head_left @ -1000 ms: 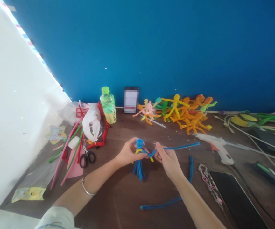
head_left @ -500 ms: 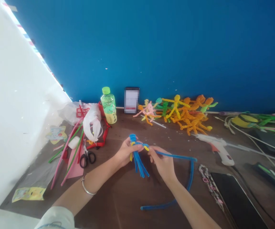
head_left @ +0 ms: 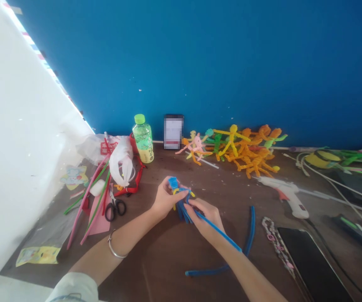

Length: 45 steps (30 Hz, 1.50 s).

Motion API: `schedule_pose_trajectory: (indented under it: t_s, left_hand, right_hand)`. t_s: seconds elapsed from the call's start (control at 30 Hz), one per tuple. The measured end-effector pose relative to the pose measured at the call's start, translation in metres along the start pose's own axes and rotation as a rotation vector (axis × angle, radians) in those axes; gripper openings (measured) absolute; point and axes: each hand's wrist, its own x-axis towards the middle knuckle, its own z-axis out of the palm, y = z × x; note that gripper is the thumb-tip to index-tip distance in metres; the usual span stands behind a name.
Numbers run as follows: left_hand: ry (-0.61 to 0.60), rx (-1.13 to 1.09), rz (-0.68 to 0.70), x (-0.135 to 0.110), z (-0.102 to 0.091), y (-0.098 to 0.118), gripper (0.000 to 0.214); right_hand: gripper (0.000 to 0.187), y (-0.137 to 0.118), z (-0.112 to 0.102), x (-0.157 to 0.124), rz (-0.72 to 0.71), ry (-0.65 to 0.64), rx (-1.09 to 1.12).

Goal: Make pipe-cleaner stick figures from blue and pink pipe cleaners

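Observation:
My left hand (head_left: 164,200) grips a small blue pipe-cleaner figure (head_left: 180,205) with yellow bands near its head, its blue legs partly hidden behind my fingers. My right hand (head_left: 203,218) sits against the figure, pinching a thin blue pipe cleaner (head_left: 220,231) that runs down-right across my wrist. A thicker curved blue pipe cleaner (head_left: 250,228) lies on the brown table (head_left: 165,268), partly hidden by my right forearm.
Behind my hands, several pipe-cleaner figures (head_left: 245,151) lie heaped against the blue wall (head_left: 181,54). A white glue gun (head_left: 289,197) lies to the right, black-handled scissors (head_left: 115,208) to the left, near a green-capped bottle (head_left: 143,140). A black phone (head_left: 309,264) lies front right.
My right hand has moved left, close against the figure. The thin blue pipe cleaner has swung from pointing right to running down-right across my wrist. The figure has shifted slightly left.

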Motion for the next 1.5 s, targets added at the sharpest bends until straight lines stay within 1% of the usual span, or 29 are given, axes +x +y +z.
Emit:
schedule_pose_trajectory:
  t_s: [0.1, 0.17, 0.3, 0.4, 0.57, 0.63, 0.8, 0.93, 1.03, 1.13, 1.23, 1.3, 1.37, 1.43, 1.5]
  left_hand:
    - [-0.044, 0.077, 0.078, 0.000, 0.001, 0.001, 0.036]
    - [-0.063, 0.121, 0.091, -0.001, 0.001, 0.002, 0.036]
    - [-0.094, 0.143, 0.062, -0.001, 0.001, 0.006, 0.037]
    - [-0.102, 0.140, 0.037, -0.001, 0.000, 0.008, 0.039]
    - [-0.169, 0.053, -0.092, -0.002, -0.001, 0.008, 0.043]
    - [-0.176, -0.001, -0.154, -0.002, -0.001, 0.008, 0.044]
    - [-0.125, -0.163, -0.292, 0.001, -0.004, 0.005, 0.045]
    - [-0.063, -0.226, -0.324, 0.002, -0.005, 0.004, 0.045]
    - [-0.066, -0.238, -0.294, 0.001, -0.003, 0.004, 0.045]
    - [-0.082, -0.212, -0.243, 0.000, -0.002, 0.002, 0.046]
    - [-0.042, -0.154, -0.181, 0.000, -0.001, 0.000, 0.044]
    - [-0.010, -0.100, -0.127, -0.001, 0.000, -0.001, 0.042]
    - [-0.005, -0.055, -0.068, -0.002, 0.002, 0.000, 0.040]
    - [-0.011, -0.015, -0.009, -0.003, 0.004, 0.001, 0.039]
    - [-0.004, 0.040, 0.051, -0.004, 0.004, 0.001, 0.037]
  right_hand:
    - [0.018, -0.003, -0.006, 0.001, -0.051, -0.004, -0.040]
    - [0.020, -0.005, -0.011, 0.003, -0.055, 0.015, -0.045]
    - [0.025, -0.007, -0.020, 0.007, 0.002, 0.092, -0.032]
    - [0.028, -0.008, -0.025, 0.010, 0.073, 0.141, 0.002]
    - [0.035, -0.007, -0.031, 0.012, 0.192, 0.181, 0.040]
    - [0.036, -0.004, -0.030, 0.013, 0.232, 0.189, 0.063]
    - [0.037, 0.000, -0.024, 0.015, 0.317, 0.142, 0.155]
    - [0.041, 0.001, -0.015, 0.014, 0.417, 0.093, 0.316]
    - [0.042, 0.000, -0.006, 0.012, 0.531, 0.053, 0.500]
    - [0.037, -0.003, 0.001, 0.010, 0.657, 0.025, 0.726]
    - [0.035, -0.008, 0.004, 0.009, 0.740, 0.016, 0.885]
    - [0.036, -0.011, 0.005, 0.008, 0.777, -0.001, 0.925]
    - [0.038, -0.013, 0.006, 0.007, 0.789, -0.012, 0.918]
    - [0.039, -0.014, 0.007, 0.006, 0.772, -0.012, 0.869]
    - [0.039, -0.014, 0.006, 0.005, 0.725, -0.003, 0.770]
